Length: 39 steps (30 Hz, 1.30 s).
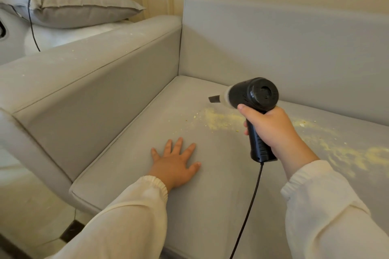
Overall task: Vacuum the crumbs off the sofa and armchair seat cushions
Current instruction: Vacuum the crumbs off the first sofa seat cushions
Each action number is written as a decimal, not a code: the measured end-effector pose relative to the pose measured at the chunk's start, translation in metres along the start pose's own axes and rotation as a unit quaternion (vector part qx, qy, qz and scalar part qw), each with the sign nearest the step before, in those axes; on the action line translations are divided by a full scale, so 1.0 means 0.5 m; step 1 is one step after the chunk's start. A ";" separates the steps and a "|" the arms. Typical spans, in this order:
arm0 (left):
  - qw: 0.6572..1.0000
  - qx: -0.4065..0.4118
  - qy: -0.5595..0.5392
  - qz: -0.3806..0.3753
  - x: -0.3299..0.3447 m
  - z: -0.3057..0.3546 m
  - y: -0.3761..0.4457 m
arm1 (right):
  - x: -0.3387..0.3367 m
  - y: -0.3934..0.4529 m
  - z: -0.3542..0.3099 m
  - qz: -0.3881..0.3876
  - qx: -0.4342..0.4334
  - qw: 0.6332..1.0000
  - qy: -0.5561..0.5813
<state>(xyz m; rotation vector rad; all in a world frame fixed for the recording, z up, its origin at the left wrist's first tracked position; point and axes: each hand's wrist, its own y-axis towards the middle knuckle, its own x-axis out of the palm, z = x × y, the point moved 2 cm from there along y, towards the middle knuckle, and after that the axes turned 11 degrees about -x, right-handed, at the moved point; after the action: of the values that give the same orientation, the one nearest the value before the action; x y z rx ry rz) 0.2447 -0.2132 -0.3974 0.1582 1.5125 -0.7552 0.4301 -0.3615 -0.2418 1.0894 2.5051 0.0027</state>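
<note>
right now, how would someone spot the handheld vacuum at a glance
Find the grey sofa seat cushion dusted with yellow crumbs. Above it, the right hand grips the handheld vacuum: the only black thing there, pistol-shaped, with a cord hanging from its handle.

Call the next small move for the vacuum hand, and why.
Probably tip the handheld vacuum so its nozzle drops onto the near end of the yellow crumbs. The right hand grips the handle with the nozzle beyond the spill, seemingly above the seat cushion; the left hand lies flat on it, clear of the crumbs.
</note>
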 end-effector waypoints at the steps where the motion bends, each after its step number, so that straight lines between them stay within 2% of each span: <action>1: 1.000 -0.002 -0.002 -0.002 0.001 -0.004 -0.007 | -0.011 -0.009 0.005 0.009 0.006 1.000 0.011; 11: 1.000 -0.010 0.024 -0.013 0.019 -0.029 -0.036 | -0.002 -0.042 0.076 0.033 0.064 0.996 0.061; 15: 0.999 -0.015 0.030 -0.023 0.015 -0.018 -0.030 | 0.022 -0.029 0.079 0.009 0.039 0.998 0.040; 25: 0.999 -0.018 0.041 -0.024 0.020 -0.005 -0.020 | 0.045 -0.035 0.067 -0.020 0.048 0.996 0.068; 39: 0.998 -0.014 0.044 -0.040 0.007 -0.016 -0.024 | 0.135 -0.093 0.018 -0.112 0.011 0.993 0.039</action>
<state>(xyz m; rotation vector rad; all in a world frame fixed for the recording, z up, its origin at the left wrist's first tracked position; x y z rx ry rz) 0.2311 -0.2192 -0.3972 0.1109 1.6203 -0.7986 0.3597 -0.3480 -0.2822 0.8249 2.6896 -0.0480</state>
